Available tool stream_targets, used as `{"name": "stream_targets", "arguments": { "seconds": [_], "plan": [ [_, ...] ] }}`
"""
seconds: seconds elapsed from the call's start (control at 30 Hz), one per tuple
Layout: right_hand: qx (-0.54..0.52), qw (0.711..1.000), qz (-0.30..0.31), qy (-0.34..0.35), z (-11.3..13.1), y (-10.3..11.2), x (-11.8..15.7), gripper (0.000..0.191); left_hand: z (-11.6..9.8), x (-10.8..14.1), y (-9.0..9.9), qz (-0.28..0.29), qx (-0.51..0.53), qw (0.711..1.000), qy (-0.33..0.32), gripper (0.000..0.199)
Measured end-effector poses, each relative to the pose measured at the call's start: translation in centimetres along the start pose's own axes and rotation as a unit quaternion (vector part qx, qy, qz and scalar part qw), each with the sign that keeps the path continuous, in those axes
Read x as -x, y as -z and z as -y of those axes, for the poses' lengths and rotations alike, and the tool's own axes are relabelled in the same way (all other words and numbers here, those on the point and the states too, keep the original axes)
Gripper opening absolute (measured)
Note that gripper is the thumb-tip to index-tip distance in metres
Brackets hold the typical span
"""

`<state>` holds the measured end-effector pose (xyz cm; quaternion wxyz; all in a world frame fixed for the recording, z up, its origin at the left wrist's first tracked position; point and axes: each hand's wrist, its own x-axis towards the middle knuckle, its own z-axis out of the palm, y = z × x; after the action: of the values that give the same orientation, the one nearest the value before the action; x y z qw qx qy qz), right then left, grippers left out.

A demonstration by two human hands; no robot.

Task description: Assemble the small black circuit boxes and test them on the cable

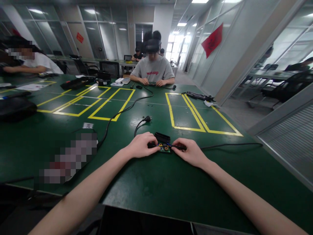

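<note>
A small green circuit board (165, 149) lies between my hands, with a black casing piece (162, 136) just behind it. My left hand (143, 145) pinches a black cable at the board's left side. On the right side, my right hand (188, 150) has its fingers closed on another black cable (227, 145), which runs off to the right across the green table (146, 186). Blue wires show at the board's edges. Behind my left hand rests a black plug (147, 119) on a short curve of cable.
A pixelated object (70, 158) lies at the left, with a long black cable (110, 122) beside it. Yellow tape rectangles (189, 128) mark the table. Across it sits a person in a grey shirt (153, 70). A black folded stand (199, 96) lies at the back right.
</note>
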<state>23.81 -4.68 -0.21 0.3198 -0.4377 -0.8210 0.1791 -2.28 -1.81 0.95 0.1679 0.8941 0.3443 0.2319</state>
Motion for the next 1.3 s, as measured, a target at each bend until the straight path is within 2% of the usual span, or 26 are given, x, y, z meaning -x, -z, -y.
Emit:
{"name": "stream_targets", "arguments": {
  "seconds": [0.17,0.33,0.47,0.63,0.83,0.9,0.93,1.0,1.07,1.17,1.23,1.3],
  "plan": [
    [-0.013,0.999,0.014,0.035,-0.1,0.2,0.0,0.012,-0.3,-0.3,-0.8,-0.023,0.012,0.998,0.049,0.021],
    [0.034,0.992,0.059,0.105,-0.1,1.1,0.0,0.02,0.6,-0.1,0.2,0.024,0.093,0.995,0.014,0.021],
    [0.063,0.986,0.08,0.133,-0.1,1.3,0.2,0.011,1.2,-0.1,0.7,0.05,0.138,0.989,0.013,0.02],
    [0.102,0.98,0.086,0.148,-0.4,1.1,0.4,0.014,1.1,-0.2,0.5,0.049,0.127,0.991,-0.009,0.014],
    [0.171,0.96,0.091,0.202,-0.1,1.5,0.0,0.016,1.0,-0.1,0.6,0.044,0.069,0.996,-0.034,0.014],
    [0.131,0.973,0.066,0.18,-0.3,1.1,-0.2,0.021,0.9,0.0,0.6,0.035,0.054,0.997,-0.039,0.013],
    [0.104,0.983,0.039,0.147,-0.5,0.7,-0.4,0.024,0.9,0.0,0.6,0.029,0.054,0.997,-0.041,0.013],
    [0.067,0.996,-0.031,0.051,-1.2,-0.3,-0.7,0.024,0.9,-0.1,0.4,0.01,0.062,0.997,-0.046,0.011],
    [0.072,0.993,-0.083,-0.036,-1.9,-1.2,-1.1,0.023,0.9,-0.2,0.2,-0.035,0.064,0.997,-0.034,0.01],
    [0.078,0.991,-0.083,-0.071,-2.8,-2.0,-1.5,0.029,1.3,-0.4,-0.4,-0.123,0.036,0.991,0.031,0.014],
    [0.04,0.995,-0.066,-0.07,-2.9,-2.0,-1.6,0.025,1.6,-0.6,-0.9,-0.122,0.035,0.99,0.069,0.035],
    [-0.024,0.995,-0.05,-0.088,-2.6,-1.8,-1.7,0.022,2.0,-0.8,-1.4,-0.091,0.069,0.99,0.087,0.041]
  ]
}}
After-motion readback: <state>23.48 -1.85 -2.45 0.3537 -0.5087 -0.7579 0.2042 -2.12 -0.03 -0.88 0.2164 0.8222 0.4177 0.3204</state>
